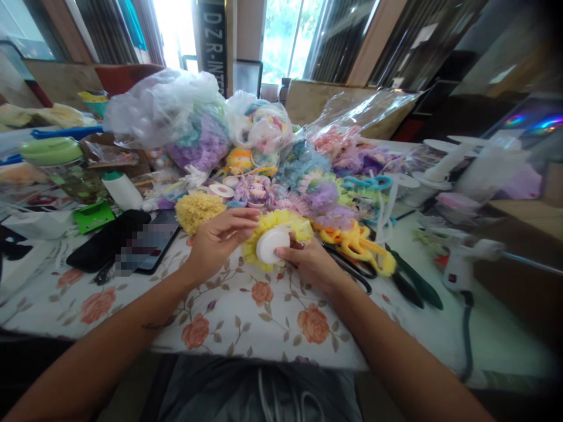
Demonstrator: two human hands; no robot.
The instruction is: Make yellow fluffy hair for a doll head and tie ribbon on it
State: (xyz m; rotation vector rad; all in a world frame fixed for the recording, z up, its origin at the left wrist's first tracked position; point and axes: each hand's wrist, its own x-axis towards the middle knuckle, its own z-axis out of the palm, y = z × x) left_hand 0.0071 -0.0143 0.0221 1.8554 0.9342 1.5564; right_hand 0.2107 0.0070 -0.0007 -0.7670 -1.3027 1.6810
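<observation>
In the head view, my right hand point(310, 261) grips a yellow ruffled rosette point(253, 255) above the flowered tablecloth. A round white disc point(273, 245) sits at the rosette's centre, with my right thumb pressed on its edge. My left hand point(220, 237) is at the rosette's left side, fingers stretched towards the ruffle and thumb apart from them. Whether its fingertips touch the ruffle I cannot tell. Just behind my left hand lies a fluffy yellow bundle point(200, 212). Orange-yellow fuzzy strips point(352, 239) lie beyond my right hand.
Scissors with dark green handles point(416, 281) and a white glue gun point(460, 264) lie at right. A phone point(153, 240), a black case point(108, 240) and a white bottle point(122, 190) stand or lie at left. Plastic bags point(162, 108) and pastel trimmings point(308, 164) fill the back.
</observation>
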